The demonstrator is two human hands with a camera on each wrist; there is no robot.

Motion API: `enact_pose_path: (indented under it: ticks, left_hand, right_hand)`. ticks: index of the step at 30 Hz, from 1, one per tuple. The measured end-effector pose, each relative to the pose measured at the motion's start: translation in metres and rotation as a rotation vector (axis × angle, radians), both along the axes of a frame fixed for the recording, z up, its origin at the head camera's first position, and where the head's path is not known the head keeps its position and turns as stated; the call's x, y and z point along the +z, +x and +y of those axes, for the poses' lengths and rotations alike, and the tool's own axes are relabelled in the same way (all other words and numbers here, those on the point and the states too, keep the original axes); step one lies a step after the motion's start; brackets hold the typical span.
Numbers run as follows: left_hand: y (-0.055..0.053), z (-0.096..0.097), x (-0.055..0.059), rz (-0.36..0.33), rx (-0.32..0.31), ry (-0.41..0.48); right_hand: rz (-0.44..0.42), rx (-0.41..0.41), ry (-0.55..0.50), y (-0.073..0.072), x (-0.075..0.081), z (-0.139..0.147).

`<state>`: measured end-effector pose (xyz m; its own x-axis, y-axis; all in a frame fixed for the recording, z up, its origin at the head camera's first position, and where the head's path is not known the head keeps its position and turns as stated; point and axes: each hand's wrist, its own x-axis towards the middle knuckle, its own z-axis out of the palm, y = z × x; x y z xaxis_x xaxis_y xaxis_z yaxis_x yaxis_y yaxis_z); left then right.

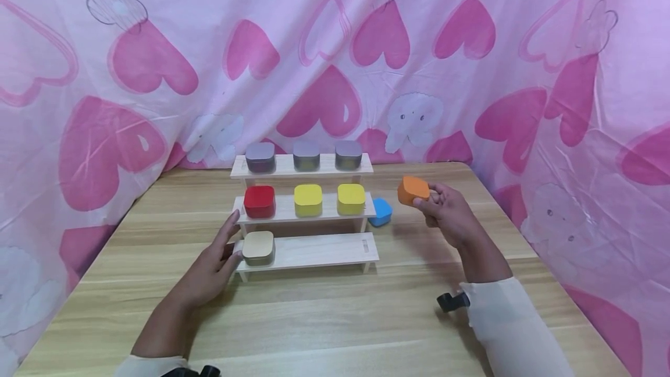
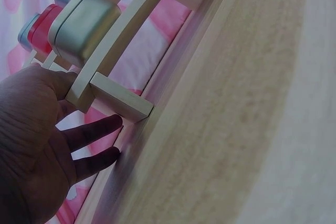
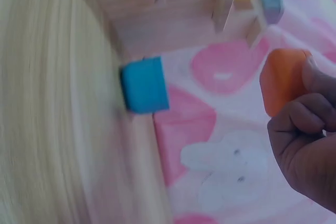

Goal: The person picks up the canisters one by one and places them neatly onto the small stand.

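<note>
My right hand [image 1: 445, 211] pinches an orange rounded-square tin [image 1: 412, 191] between thumb and fingers, raised to the right of a three-tier wooden rack. The left hand [image 1: 209, 275] rests at the left end of the rack's lowest step [image 1: 319, 251], its outer fingers stretched out in the left wrist view. Right by its thumb sits a cream-gold tin [image 1: 259, 248]. On the middle step [image 1: 284, 207] are a red tin [image 1: 259, 201] and two yellow tins [image 1: 308, 200]. A blue tin [image 1: 380, 212] lies on the table beside the rack, below the orange one.
Three grey tins [image 1: 306, 156] line the top step [image 1: 284, 165]. The rack stands on a wood-grain table [image 1: 335, 319], with a pink heart-patterned cloth [image 1: 324, 28] hanging behind and at the sides. A black wrist strap mount [image 1: 453, 301] shows at the right sleeve.
</note>
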<state>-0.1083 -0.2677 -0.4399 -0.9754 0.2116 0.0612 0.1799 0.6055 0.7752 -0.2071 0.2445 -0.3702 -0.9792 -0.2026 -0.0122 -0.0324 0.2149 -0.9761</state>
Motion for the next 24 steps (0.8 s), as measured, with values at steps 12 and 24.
enact_pose_path:
  ticks: [12,24]
  left_hand:
    - [-0.001,0.0,-0.003,-0.005,0.005,-0.007]
    - [0.001,0.001,0.001,0.014,-0.003,0.015]
  right_hand:
    - [0.043,-0.044,-0.074,0.028,0.023,-0.031]
    - [-0.004,0.027,-0.045,0.05,0.032,-0.065]
